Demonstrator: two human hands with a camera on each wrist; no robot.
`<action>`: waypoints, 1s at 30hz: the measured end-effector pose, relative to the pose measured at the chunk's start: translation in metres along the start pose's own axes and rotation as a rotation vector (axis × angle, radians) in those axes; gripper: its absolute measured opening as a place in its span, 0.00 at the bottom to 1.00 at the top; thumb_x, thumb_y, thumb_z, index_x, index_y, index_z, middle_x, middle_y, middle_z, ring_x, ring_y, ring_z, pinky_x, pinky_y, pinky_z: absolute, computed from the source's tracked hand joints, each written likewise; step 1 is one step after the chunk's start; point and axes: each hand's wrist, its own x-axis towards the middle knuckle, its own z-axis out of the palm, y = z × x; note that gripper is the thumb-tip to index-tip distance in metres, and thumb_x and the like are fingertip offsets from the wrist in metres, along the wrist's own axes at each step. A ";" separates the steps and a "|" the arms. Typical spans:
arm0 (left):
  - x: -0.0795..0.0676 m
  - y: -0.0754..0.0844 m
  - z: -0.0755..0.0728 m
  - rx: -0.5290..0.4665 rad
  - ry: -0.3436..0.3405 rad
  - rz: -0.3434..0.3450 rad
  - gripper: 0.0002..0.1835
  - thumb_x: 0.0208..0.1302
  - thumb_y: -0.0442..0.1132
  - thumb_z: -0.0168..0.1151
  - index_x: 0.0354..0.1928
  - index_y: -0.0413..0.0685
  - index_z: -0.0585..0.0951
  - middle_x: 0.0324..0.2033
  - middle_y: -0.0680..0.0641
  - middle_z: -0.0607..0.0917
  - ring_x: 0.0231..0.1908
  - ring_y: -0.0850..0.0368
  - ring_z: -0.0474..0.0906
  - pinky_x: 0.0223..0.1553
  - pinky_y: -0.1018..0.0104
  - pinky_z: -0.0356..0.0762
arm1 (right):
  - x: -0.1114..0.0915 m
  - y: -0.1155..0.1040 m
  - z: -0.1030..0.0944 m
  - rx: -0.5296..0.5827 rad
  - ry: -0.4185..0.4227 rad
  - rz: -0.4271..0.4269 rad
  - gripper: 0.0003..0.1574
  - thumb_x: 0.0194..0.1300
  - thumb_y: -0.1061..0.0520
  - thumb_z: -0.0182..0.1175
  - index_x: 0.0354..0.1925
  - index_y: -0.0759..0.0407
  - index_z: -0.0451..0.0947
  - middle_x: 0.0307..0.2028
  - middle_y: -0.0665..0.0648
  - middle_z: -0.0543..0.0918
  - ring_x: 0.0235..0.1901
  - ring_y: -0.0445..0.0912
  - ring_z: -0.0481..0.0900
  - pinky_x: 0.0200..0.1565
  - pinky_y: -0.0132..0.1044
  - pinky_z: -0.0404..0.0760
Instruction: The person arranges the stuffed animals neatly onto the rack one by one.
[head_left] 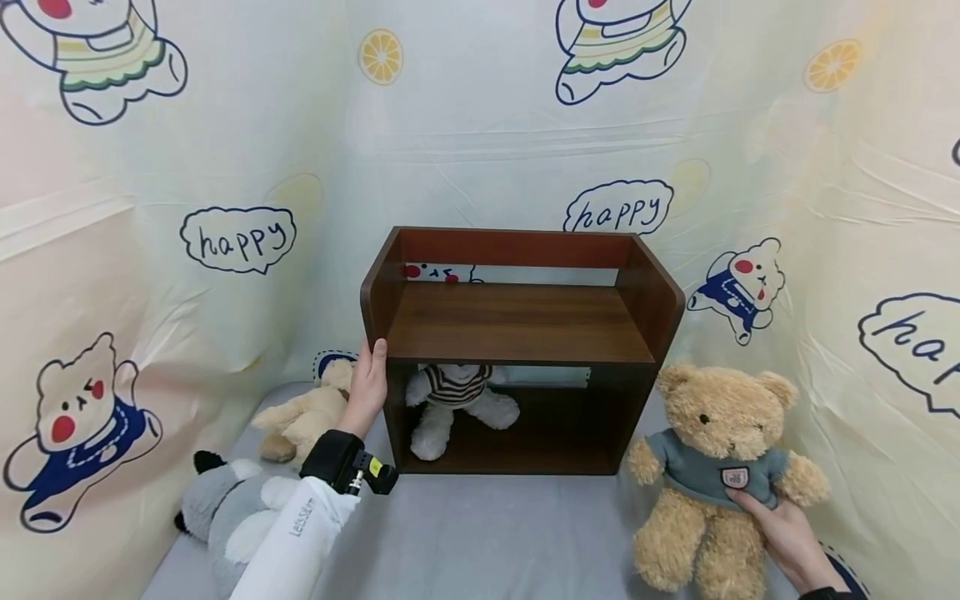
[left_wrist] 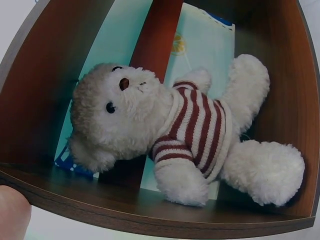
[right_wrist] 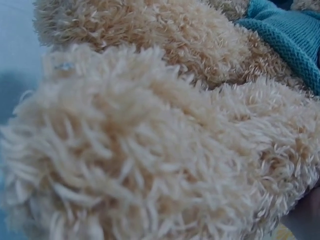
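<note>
At the right, a tan teddy bear [head_left: 723, 467] in a blue-grey sweater is held upright by my right hand [head_left: 793, 537], thumb on the sweater front and the other fingers hidden behind. Its fluffy legs [right_wrist: 125, 145] fill the right wrist view. My left hand [head_left: 365, 387] rests against the left side of a brown wooden shelf [head_left: 517, 325], fingers pointing up along the panel. Inside the lower compartment sits a whitish teddy bear [left_wrist: 195, 125] in a striped sweater, leaning by the left wall; the upper board hides its head in the head view.
Left of the shelf lies a beige plush toy [head_left: 311, 412], partly behind my left wrist. Nearer stands a grey and white plush toy [head_left: 232, 508], overlapped by my left sleeve. A grey surface [head_left: 510, 533] lies beneath everything, and printed curtains [head_left: 465, 150] hang around it.
</note>
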 end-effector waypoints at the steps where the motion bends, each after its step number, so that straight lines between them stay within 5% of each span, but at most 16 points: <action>1: 0.000 0.000 0.000 0.000 0.000 0.002 0.34 0.70 0.57 0.31 0.70 0.46 0.42 0.69 0.41 0.48 0.68 0.45 0.43 0.65 0.46 0.41 | -0.001 0.001 0.001 0.002 -0.001 -0.011 0.46 0.60 0.48 0.60 0.64 0.43 0.40 0.50 0.40 0.59 0.38 0.21 0.70 0.45 0.26 0.74; 10: -0.001 0.001 -0.001 0.006 0.008 -0.015 0.36 0.69 0.59 0.31 0.70 0.46 0.43 0.69 0.40 0.47 0.68 0.45 0.43 0.64 0.44 0.42 | -0.004 -0.001 0.010 0.003 -0.009 -0.066 0.43 0.62 0.51 0.58 0.64 0.48 0.42 0.49 0.38 0.59 0.39 0.18 0.66 0.44 0.18 0.69; 17: 0.000 0.002 -0.002 0.011 -0.002 -0.043 0.37 0.69 0.60 0.30 0.71 0.46 0.42 0.69 0.41 0.46 0.68 0.44 0.43 0.64 0.44 0.42 | -0.006 -0.004 0.017 -0.018 -0.032 -0.029 0.50 0.62 0.49 0.58 0.68 0.55 0.36 0.57 0.50 0.55 0.38 0.19 0.65 0.44 0.20 0.70; 25: 0.000 0.000 -0.001 0.006 -0.005 -0.056 0.37 0.68 0.61 0.31 0.71 0.48 0.42 0.70 0.42 0.47 0.68 0.46 0.43 0.65 0.45 0.42 | -0.008 -0.001 0.027 0.037 -0.053 -0.097 0.39 0.62 0.54 0.58 0.62 0.43 0.46 0.48 0.34 0.61 0.42 0.20 0.67 0.44 0.21 0.71; 30: 0.001 0.000 -0.001 0.009 -0.009 -0.045 0.37 0.68 0.60 0.31 0.71 0.46 0.42 0.69 0.41 0.47 0.68 0.45 0.43 0.65 0.45 0.42 | -0.009 -0.004 0.033 0.025 -0.049 -0.095 0.39 0.62 0.53 0.59 0.63 0.42 0.47 0.49 0.33 0.61 0.43 0.19 0.65 0.44 0.18 0.69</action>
